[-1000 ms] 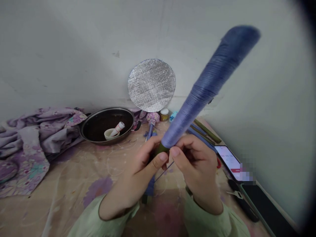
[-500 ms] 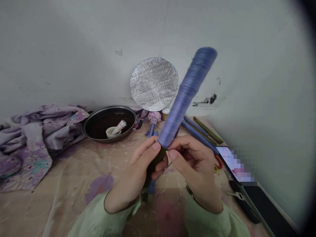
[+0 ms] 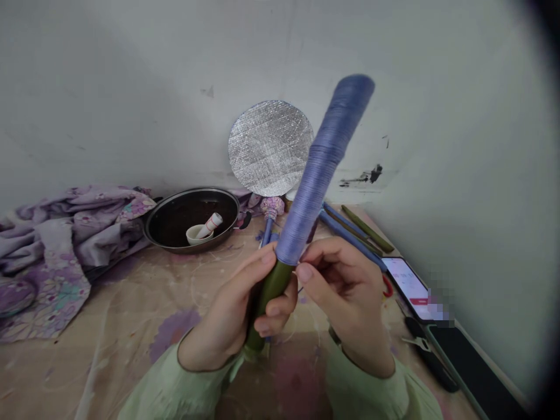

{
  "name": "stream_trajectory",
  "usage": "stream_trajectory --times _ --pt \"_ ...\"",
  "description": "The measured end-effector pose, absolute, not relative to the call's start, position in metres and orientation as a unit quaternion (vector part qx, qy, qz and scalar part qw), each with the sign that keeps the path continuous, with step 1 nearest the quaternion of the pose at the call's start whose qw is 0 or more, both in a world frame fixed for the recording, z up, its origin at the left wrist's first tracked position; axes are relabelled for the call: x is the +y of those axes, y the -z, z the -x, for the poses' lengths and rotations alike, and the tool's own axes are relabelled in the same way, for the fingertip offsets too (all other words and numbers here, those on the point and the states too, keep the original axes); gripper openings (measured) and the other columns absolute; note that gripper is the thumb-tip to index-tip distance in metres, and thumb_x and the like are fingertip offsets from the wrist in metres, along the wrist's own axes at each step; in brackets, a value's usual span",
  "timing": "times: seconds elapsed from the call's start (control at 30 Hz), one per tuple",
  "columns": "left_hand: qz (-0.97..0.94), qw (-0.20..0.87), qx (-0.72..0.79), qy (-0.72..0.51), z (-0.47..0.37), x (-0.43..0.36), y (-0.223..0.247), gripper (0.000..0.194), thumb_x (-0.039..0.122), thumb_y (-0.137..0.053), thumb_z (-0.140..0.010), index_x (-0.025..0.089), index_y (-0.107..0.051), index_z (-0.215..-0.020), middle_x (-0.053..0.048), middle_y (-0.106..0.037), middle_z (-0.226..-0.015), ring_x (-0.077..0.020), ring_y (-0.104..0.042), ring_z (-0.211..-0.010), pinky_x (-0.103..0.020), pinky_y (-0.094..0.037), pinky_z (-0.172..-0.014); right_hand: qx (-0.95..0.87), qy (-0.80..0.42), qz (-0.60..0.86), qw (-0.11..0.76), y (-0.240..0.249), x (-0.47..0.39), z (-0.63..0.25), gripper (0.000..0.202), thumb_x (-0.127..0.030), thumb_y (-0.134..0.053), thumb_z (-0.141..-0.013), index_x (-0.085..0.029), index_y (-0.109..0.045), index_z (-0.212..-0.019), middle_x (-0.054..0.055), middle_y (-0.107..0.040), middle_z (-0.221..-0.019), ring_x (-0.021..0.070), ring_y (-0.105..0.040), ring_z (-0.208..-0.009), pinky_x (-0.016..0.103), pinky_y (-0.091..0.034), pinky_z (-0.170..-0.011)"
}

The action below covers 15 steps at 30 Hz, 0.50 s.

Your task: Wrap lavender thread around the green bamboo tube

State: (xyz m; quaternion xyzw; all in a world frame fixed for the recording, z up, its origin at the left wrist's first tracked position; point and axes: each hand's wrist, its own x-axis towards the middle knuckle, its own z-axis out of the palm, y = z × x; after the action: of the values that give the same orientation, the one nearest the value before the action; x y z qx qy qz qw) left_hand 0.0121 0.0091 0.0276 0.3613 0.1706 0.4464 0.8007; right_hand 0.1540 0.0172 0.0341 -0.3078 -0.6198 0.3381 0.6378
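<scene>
A green stick [image 3: 272, 284] leans up and to the right, its upper length wound in close turns of blue-violet thread [image 3: 319, 175]. My left hand [image 3: 227, 315] is wrapped round the bare green part, with the thumb at the lower edge of the winding. At that edge, on the right side, the thumb and forefinger of my right hand [image 3: 350, 306] are pinched together on the thread's running end. Only a short bit of that end shows below the fingers; the rest is hidden.
Behind are a black pan [image 3: 192, 192] holding a small white cup [image 3: 199, 234], and a round silver disc [image 3: 271, 149]. Purple flowered cloth [image 3: 65, 251] lies left. On the right are wrapped and green sticks [image 3: 367, 227], a lit phone [image 3: 406, 286] and a black-handled cutter [image 3: 431, 356].
The stick has turned a little more upright and shifted left, showing more of its green part below the winding. My left hand moved slightly left; my right hand keeps its pinch.
</scene>
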Motion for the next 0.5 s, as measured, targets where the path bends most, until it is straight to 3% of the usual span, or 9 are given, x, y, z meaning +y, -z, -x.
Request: stream_trajectory --times 0.17,0.3,0.5 --pt "-0.372 0.797 0.153 -0.450 -0.012 0.011 -0.025 0.029 0.048 -0.054 -0.098 0.020 -0.057 -0.096 0.005 -0.055 -0.064 -0.0012 -0.032 -0.032 -0.011 -0.025 -0.031 -0.605 -0.388 0.283 0.635 -0.033 0.018 -0.154 0.015 -0.008 -0.070 -0.081 -0.021 -0.063 -0.079 -0.006 -0.064 -0.058 0.0099 -0.063 -0.041 0.017 -0.044 -0.038" --pt "-0.392 0.786 0.139 -0.457 -0.013 0.011 -0.023 0.026 0.044 -0.054 -0.098 0.019 -0.056 -0.093 0.004 -0.054 -0.063 -0.0035 -0.041 -0.036 -0.011 -0.030 -0.033 -0.600 -0.410 0.283 0.626 -0.032 0.017 -0.155 0.013 -0.012 -0.070 -0.084 -0.021 -0.062 -0.082 -0.005 -0.064 -0.058 0.0117 -0.063 -0.042 0.019 -0.047 -0.039" --pt "-0.413 0.777 0.125 -0.459 -0.011 0.012 -0.017 0.028 0.046 -0.049 -0.101 0.019 -0.057 -0.095 0.004 -0.054 -0.061 -0.0030 -0.038 -0.035 -0.010 -0.030 -0.032 -0.619 -0.413 0.296 0.600 -0.032 0.019 -0.161 0.010 -0.016 -0.073 -0.082 -0.020 -0.069 -0.091 -0.004 -0.061 -0.062 0.0100 -0.056 -0.049 0.018 -0.042 -0.043"
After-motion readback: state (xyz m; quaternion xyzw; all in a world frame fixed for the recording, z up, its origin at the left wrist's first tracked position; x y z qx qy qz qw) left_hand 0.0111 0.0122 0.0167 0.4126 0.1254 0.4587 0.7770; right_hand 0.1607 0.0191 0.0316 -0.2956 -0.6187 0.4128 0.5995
